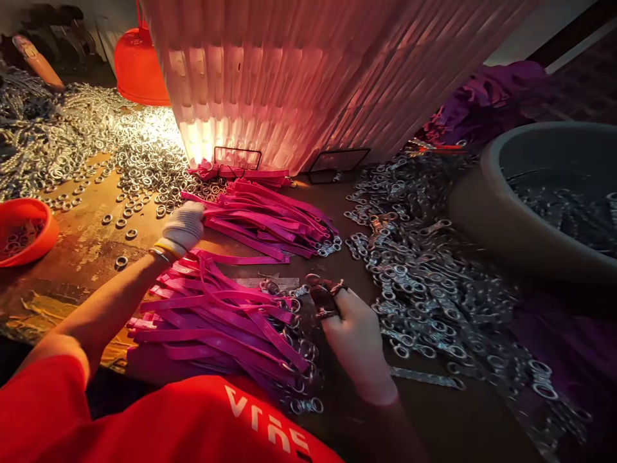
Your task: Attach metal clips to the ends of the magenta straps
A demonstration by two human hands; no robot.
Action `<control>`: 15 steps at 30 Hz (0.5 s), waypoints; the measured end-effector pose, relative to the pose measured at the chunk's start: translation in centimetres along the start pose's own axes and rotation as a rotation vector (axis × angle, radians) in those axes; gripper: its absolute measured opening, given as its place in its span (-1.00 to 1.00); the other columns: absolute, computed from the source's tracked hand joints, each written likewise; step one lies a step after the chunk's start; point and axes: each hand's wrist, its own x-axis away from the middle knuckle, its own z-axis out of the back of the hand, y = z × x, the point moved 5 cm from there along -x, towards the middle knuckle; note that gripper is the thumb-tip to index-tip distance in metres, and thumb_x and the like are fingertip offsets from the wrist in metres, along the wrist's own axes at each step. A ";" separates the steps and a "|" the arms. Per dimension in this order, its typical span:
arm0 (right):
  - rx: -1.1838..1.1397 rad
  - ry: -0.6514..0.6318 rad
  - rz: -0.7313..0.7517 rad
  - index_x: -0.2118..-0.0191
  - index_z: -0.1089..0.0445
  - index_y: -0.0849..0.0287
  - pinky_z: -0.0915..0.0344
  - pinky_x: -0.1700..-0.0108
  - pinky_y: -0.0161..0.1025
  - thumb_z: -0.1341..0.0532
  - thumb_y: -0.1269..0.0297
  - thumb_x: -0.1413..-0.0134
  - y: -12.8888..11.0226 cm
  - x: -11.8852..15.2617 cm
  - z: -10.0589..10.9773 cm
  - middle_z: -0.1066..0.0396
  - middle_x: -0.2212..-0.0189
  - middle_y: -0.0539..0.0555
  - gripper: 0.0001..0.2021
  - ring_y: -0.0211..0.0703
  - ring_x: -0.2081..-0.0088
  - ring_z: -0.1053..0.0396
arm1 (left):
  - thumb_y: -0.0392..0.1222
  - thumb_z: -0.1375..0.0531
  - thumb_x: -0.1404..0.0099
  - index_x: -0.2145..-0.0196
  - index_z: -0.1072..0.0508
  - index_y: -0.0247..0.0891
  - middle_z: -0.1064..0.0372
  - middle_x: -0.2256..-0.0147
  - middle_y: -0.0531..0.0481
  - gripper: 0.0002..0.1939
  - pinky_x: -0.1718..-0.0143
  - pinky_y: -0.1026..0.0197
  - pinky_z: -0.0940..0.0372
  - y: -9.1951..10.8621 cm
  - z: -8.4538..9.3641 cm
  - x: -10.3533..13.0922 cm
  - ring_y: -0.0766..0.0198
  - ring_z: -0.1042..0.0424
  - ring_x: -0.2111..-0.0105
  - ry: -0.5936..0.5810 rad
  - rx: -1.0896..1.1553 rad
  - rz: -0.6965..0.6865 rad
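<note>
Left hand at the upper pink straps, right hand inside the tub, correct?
No: the head view shows the right hand outside the tub, between the lower pink straps and the metal pieces. The left hand is at the upper pink straps.

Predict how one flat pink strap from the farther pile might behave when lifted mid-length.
The flat pink strap would probably droop: several nearby curve. Metal rings at the right ends may pull that side lower. Overlapping straps could follow.

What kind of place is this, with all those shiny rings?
Probably a small workshop where things are put together by hand: pink straps are piled on the worktable, beside big heaps of loose metal rings, with an orange lamp hanging low over them.
</note>
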 end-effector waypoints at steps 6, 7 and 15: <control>0.028 -0.050 0.056 0.23 -0.47 0.18 -0.28 0.23 -0.14 -0.08 0.37 -0.12 -0.8 0.0 -1.4 -0.43 0.35 0.13 -0.79 -0.01 0.28 -0.37 | -0.35 -0.16 -0.23 0.19 -0.47 -0.38 -0.44 0.23 -0.12 -0.81 0.02 0.21 -0.17 -5.5 -1.0 -0.5 0.17 -0.34 0.15 0.048 0.163 0.204; 0.045 -0.052 0.065 0.23 -0.47 0.19 -0.28 0.22 -0.13 -0.08 0.38 -0.10 -0.9 0.1 -1.4 -0.43 0.35 0.14 -0.78 0.00 0.28 -0.37 | -0.35 -0.17 -0.22 0.20 -0.47 -0.36 -0.44 0.23 -0.13 -0.82 0.03 0.20 -0.18 -5.5 -1.5 -0.6 0.15 -0.35 0.15 0.054 0.195 0.217; 0.131 0.020 0.060 0.22 -0.45 0.18 -0.28 0.24 -0.13 -0.08 0.32 -0.19 -0.8 1.6 0.4 -0.45 0.36 0.16 -0.80 0.01 0.29 -0.39 | -0.14 -0.06 -0.39 -0.02 -0.33 -0.32 -0.22 0.51 0.11 -0.69 0.57 0.32 -0.12 -5.1 3.5 1.8 0.41 -0.11 0.61 0.092 0.635 0.291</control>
